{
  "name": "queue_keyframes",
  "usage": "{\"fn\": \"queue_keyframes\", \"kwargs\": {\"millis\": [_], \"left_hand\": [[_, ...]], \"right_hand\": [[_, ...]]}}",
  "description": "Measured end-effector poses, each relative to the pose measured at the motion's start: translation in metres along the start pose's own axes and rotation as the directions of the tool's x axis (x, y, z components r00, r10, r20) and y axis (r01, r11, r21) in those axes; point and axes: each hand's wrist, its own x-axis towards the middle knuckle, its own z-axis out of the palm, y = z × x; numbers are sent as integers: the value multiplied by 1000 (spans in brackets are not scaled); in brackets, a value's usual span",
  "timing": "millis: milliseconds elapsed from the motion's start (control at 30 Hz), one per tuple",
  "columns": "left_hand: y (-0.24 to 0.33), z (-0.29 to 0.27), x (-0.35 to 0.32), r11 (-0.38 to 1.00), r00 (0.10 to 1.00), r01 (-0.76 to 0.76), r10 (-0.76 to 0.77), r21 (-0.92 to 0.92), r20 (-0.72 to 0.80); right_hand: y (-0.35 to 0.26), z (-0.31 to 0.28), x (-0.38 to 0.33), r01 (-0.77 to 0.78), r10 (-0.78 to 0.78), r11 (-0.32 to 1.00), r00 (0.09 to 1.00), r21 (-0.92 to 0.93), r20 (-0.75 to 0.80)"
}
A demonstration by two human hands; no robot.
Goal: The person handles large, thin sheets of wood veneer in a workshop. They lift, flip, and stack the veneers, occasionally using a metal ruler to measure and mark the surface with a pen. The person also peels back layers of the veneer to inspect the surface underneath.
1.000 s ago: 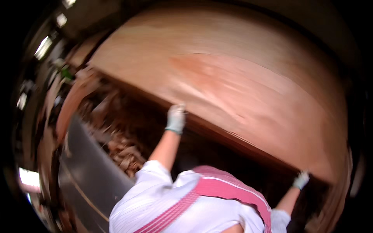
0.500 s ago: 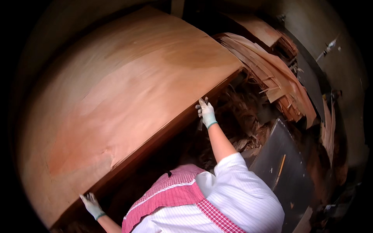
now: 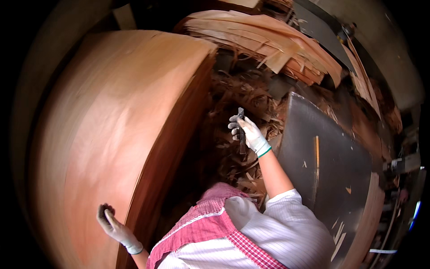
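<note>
packages: none in view | labels: none | signs: none | screens: none

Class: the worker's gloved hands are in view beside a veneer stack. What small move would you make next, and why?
Probably bring the right hand, which grips a small dark tool above the veneer scraps, back to the veneer stack; only the left hand rests at its edge.

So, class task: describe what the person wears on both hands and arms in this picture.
Both the left hand and the right hand wear light knitted work gloves with green-edged cuffs. The forearms are bare. Short white, finely striped sleeves cover the upper arms, beside a pink and white checked apron.
</note>
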Motion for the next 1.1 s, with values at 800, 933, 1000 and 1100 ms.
{"fn": "queue_keyframes", "kwargs": {"millis": [800, 933, 1000, 1100], "left_hand": [[76, 557, -14, 966, 327, 207, 85, -158, 941], [107, 650, -3, 972, 220, 187, 96, -139, 971], [118, 691, 4, 974, 174, 184, 99, -131, 980], [130, 747, 14, 970, 102, 170, 160, -175, 982]], "right_hand": [[-48, -284, -51, -921, -167, 160, 330, -356, -929], [-32, -286, -47, -973, -133, 100, 196, -210, -972], [-36, -285, -39, -985, -72, 101, 136, -143, -988], [-42, -280, -25, -987, -57, 147, 50, -58, -997]]}}
